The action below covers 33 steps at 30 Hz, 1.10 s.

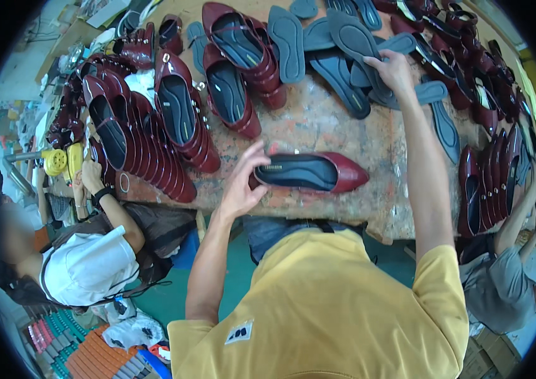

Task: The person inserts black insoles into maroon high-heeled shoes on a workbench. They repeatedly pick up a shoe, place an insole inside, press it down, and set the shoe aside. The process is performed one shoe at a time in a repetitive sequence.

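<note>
A dark red pointed shoe [349,172] lies near the table's front edge, its toe to the right, a dark insole inside. My left hand [243,183] is closed round its heel end, thumb and fingers on either side. Farther off to the right, my right hand [394,71] pinches the edge of a grey insole [355,36] that lies over a loose heap of others. Part of that insole is hidden behind my fingers. Another grey insole [287,44] lies just left of the heap, and a darker one [342,85] lies below it.
Rows of dark red shoes [176,104] stand left of my left hand; more shoes [489,180] crowd the right side of the worn table [299,129]. A person in white [88,265] sits at the left, another in grey [501,290] at the right. Coloured racks [101,357] stand at lower left.
</note>
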Available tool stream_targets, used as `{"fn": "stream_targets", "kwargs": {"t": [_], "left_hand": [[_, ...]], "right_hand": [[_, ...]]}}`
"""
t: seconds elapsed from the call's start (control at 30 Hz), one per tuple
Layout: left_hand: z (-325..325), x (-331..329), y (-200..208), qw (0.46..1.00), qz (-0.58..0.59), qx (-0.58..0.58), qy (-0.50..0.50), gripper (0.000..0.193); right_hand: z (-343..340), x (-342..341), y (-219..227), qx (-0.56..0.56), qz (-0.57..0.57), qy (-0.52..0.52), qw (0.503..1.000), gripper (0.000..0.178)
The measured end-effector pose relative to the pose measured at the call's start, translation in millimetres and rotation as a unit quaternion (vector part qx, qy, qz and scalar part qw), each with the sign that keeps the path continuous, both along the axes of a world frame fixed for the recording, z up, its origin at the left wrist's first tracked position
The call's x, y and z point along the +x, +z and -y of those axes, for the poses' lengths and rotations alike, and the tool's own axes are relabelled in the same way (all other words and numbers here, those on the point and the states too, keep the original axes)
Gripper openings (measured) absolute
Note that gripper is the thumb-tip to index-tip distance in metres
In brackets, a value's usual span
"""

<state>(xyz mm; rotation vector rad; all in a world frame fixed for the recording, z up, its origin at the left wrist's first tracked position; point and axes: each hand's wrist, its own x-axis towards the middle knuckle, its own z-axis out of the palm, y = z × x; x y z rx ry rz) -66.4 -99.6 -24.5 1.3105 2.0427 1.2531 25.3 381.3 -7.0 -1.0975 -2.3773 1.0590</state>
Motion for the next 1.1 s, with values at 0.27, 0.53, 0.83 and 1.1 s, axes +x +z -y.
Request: {"fn": "stream_targets", "kwargs": {"t": [0.27, 0.53, 0.83, 1.1], "left_hand": [[-21, -44, 80, 0.957, -0.165, 0.183, 0.151, 0.04], [-188, -95, 104, 0.902, -0.298, -0.222, 0.222, 0.041], [-255, -7, 37, 0.9, -0.406, -0.025, -0.158, 0.079], [-270, -23, 47, 0.931, -0.324, -0.015, -0.166, 0.061]], "right_hand": [[44, 95, -3, -0.254, -0.42, -0.046, 0.87, 0.021], [83, 91, -27, -0.28, -0.351, -0.201, 0.871, 0.023], [118, 110, -21, -0.193, -0.345, -0.171, 0.902, 0.02], [15, 145, 0, -0.116, -0.466, -0.215, 0.85, 0.05]]}}
